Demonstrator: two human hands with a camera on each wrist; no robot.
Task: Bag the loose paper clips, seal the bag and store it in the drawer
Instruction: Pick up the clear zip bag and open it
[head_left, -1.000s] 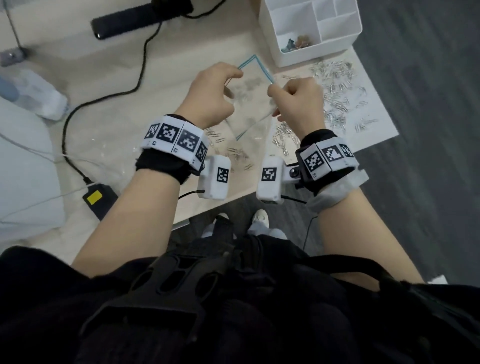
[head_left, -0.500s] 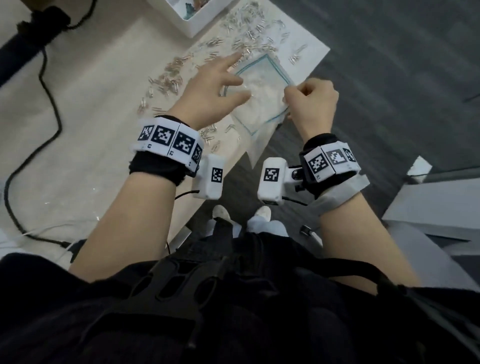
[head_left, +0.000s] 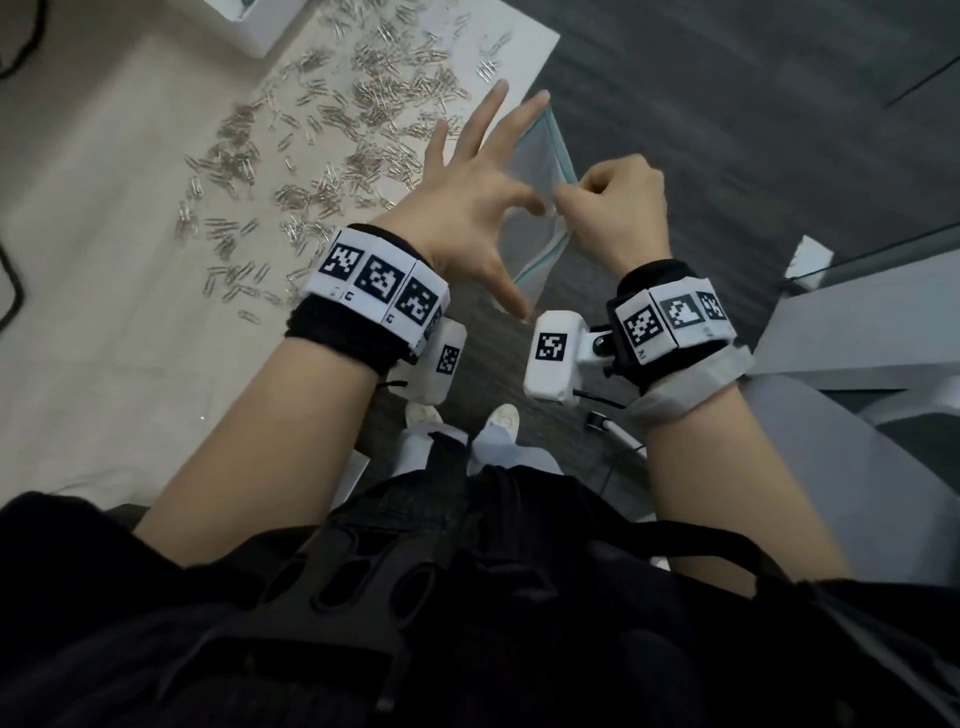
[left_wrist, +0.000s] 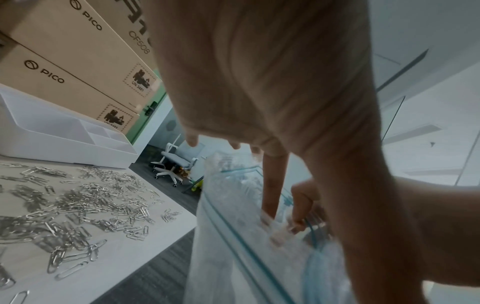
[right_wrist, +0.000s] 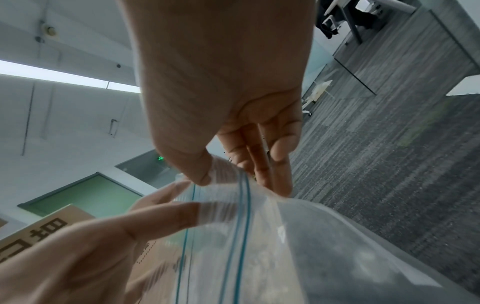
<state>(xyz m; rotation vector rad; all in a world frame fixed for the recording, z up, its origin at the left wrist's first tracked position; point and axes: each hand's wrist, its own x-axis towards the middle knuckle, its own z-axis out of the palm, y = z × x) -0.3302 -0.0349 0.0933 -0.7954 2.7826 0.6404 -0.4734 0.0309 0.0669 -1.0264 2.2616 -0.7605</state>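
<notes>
At the far left of the head view, the counter carries many loose paper clips. They lie scattered on the wood and on a white sheet of paper at its right edge. In the left wrist view, a white organizer tray stands behind the clips, with brown cardboard boxes behind it.

More to the right is the left hand. Its fingers are spread and mostly straight. One finger reaches down to the mouth of the plastic bag, and in the right wrist view a fingertip lies behind the clear film near the blue zip line. Whether it pinches the film, I cannot tell.

The bag is in the air between the two hands, past the counter edge and over the grey floor.

On the right, the right hand is curled, and its thumb and fingers pinch the top edge of the bag.
</notes>
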